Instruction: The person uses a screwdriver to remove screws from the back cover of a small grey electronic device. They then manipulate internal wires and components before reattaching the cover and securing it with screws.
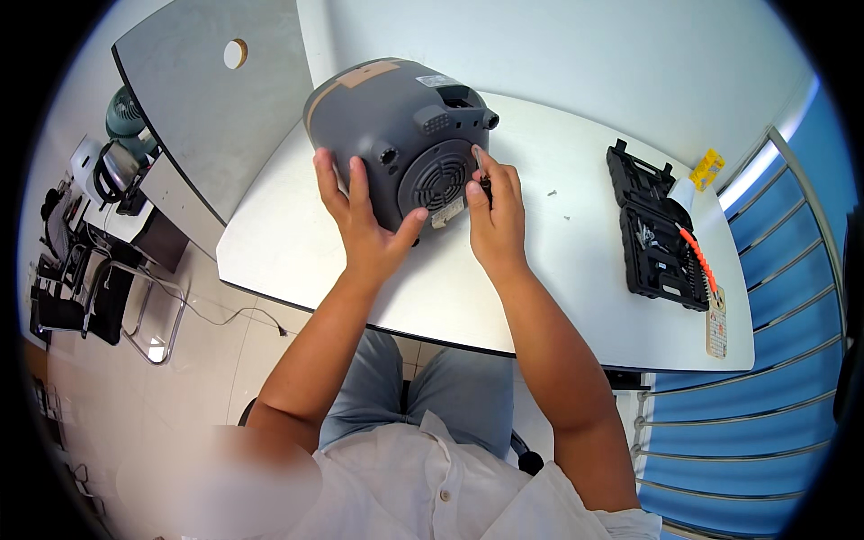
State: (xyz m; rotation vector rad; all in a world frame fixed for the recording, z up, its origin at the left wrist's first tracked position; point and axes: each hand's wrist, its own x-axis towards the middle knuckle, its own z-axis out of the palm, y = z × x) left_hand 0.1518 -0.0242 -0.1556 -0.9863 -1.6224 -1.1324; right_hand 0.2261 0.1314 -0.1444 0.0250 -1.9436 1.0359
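Note:
A dark grey rounded appliance (pixel 369 112) lies tipped on the table, its underside with a round vent grille (pixel 441 178) turned toward me. Against its lower left side rests my left hand (pixel 364 220), fingers spread and the thumb near the grille. My right hand (pixel 497 211) is closed around a slim tool with a dark grip (pixel 486 184), beside the right edge of the grille. Fingers hide much of this tool, so its exact kind is unclear. A small label hangs at the bottom of the grille.
An open black tool case (pixel 661 252) with small metal parts lies right on the white table (pixel 576 297). Beside it are an orange flexible shaft (pixel 697 256), a patterned phone-like slab (pixel 716 324) and a yellow packet (pixel 707 169). Two tiny screws lie mid-table. A grey panel (pixel 216 90) stands left.

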